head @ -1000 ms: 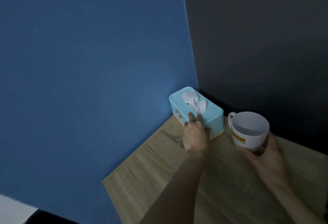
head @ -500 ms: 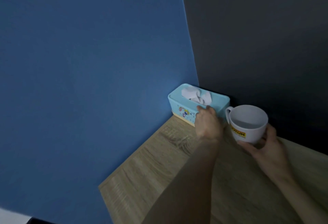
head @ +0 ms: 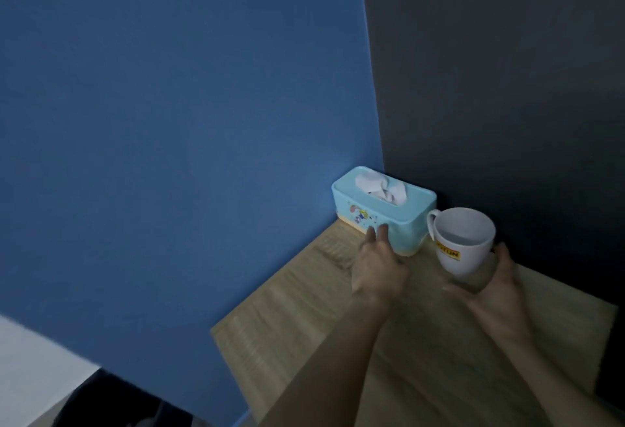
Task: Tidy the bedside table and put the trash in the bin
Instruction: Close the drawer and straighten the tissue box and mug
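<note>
A light blue tissue box (head: 402, 213) with white tissue sticking out of its top sits in the back corner of the wooden bedside table (head: 304, 318), close to both walls. My left hand (head: 378, 264) lies with straight fingers against the box's front side. A white mug (head: 463, 244) with a yellow label stands just right of the box, handle toward it. My right hand (head: 490, 288) cups the mug's lower side and base, fingers curled round it.
A blue wall (head: 186, 122) runs along the table's left edge and a dark grey wall (head: 507, 88) stands behind it. Pale floor (head: 30, 365) shows at the lower left, beside something dark.
The tissue box has turned and slid back into the corner under my left hand. My right hand has brought the mug closer to the box.
</note>
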### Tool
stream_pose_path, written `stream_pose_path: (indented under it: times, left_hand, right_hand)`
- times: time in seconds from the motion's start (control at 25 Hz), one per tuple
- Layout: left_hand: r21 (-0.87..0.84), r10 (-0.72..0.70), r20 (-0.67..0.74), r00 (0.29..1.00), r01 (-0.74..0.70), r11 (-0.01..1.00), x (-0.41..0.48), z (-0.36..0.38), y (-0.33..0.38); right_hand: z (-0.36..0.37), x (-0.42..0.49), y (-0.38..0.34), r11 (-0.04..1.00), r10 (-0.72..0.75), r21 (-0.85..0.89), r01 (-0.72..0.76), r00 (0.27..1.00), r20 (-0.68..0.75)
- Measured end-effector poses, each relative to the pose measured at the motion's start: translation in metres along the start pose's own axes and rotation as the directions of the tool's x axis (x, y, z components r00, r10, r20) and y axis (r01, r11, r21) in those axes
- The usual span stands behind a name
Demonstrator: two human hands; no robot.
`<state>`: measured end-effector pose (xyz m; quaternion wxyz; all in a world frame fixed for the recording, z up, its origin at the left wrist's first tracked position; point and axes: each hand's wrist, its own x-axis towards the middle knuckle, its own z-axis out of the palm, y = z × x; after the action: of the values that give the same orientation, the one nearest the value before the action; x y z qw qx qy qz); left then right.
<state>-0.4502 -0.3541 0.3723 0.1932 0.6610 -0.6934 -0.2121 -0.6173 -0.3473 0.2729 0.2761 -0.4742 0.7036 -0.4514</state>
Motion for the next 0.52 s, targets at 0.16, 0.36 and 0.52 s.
stream_pose_path:
  times: [0.16,0.36,0.52]
  left_hand:
    - [-0.058,-0.095,0.105,0.990,0.101,0.993,-0.050,-0.010,-0.028]
    - [0.054,-0.119,0.284,0.951,0.108,0.993,-0.125,0.009,-0.052]
    - [0.136,-0.053,0.387,0.921,0.000,0.991,-0.175,0.028,-0.079]
  right_hand:
    - [-0.007,-0.046,-0.006,0.999,0.005,-0.040,-0.007,1.000,-0.028]
    - [-0.010,-0.126,-0.013,0.986,-0.086,-0.141,0.085,0.996,-0.003]
    - [-0.006,-0.183,-0.005,0.896,-0.165,-0.395,0.202,0.978,0.126]
